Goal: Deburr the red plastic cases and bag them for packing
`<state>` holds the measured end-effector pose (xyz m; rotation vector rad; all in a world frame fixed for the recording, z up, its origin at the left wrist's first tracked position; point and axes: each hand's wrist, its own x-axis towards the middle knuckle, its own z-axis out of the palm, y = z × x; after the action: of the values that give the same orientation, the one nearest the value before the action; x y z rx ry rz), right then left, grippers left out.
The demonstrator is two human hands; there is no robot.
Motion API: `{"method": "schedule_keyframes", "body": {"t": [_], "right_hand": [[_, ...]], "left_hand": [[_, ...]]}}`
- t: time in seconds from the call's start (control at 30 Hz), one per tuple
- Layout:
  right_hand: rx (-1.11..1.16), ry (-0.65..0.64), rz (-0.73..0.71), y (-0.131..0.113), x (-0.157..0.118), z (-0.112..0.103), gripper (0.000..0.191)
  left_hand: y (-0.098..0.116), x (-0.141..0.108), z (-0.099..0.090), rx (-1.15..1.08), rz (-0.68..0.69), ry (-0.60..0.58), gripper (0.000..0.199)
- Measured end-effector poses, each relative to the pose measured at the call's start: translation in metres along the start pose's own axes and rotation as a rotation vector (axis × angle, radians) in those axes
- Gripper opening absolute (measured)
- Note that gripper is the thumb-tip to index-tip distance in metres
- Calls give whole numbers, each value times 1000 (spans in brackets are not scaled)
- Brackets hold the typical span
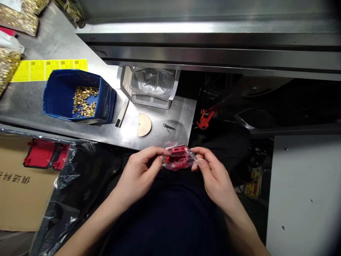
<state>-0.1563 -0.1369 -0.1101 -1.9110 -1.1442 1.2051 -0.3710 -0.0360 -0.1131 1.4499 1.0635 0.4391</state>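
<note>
Between my two hands, just off the metal table's front edge, is a red frame-like part (177, 159) inside a clear plastic bag (189, 160). My left hand (142, 169) pinches the bag's left side, with the fingertips against the red part. On the right, my right hand (211, 170) pinches the bag's gathered plastic between thumb and fingers. The part's exact kind cannot be made out through the film. Closest to the hands on the table are a nail clipper (169, 127) and a pale half-round disc (144, 125).
A blue bin (57, 94) with small brass pieces (85, 101) stands left, near a whitish cutter-like stick (122, 113). Behind sits a grey bin (150, 100) holding clear bags. A metal beam (186, 53) crosses above. Red parts (41, 153) lie on a cardboard box (23, 199).
</note>
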Motion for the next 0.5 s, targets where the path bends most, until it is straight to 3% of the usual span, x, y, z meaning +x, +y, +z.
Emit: {"method": "schedule_keyframes", "body": {"t": [0.13, 0.27, 0.4, 0.5], "right_hand": [[-51, -105, -111, 0, 9, 32, 47], [-101, -106, -208, 2, 16, 39, 36], [87, -58, -46, 9, 24, 31, 21], [486, -102, 150, 15, 30, 30, 22]], "left_hand": [[-8, 8, 29, -305, -78, -76, 17], [-13, 10, 35, -195, 24, -75, 24], [-27, 18, 22, -7, 249, -73, 45], [-42, 24, 19, 71, 396, -228, 76]]}}
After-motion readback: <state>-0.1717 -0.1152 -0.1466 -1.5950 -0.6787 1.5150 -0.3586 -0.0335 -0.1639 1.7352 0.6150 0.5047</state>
